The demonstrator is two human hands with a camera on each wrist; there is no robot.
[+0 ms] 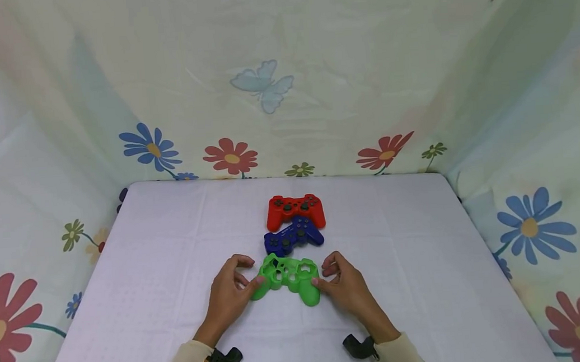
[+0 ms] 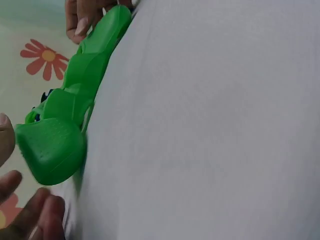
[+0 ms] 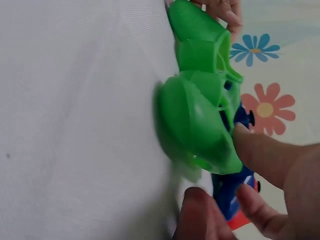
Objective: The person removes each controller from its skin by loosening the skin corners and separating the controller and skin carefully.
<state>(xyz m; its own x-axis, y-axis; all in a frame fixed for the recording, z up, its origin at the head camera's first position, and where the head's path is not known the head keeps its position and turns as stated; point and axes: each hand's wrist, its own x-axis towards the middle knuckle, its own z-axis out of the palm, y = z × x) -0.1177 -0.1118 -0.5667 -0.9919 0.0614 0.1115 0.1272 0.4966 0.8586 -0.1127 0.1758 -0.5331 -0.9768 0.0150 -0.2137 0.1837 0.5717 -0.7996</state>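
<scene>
A green game controller cover, a hollow shell with cut-out openings, lies at the front middle of the white table. Its left grip is next to my left hand; in the left wrist view the thumb and fingers are spread around the end of that grip, with gaps to it. My right hand has its thumb at the right grip, and its other fingers are bent loosely below, off the cover. Just behind lies a blue game controller, set at a slant. A red game controller lies farthest back, partly overlapped by the blue one.
White cloth covers the table. A flowered curtain hangs behind it and along both sides. Each wrist carries a small black camera mount.
</scene>
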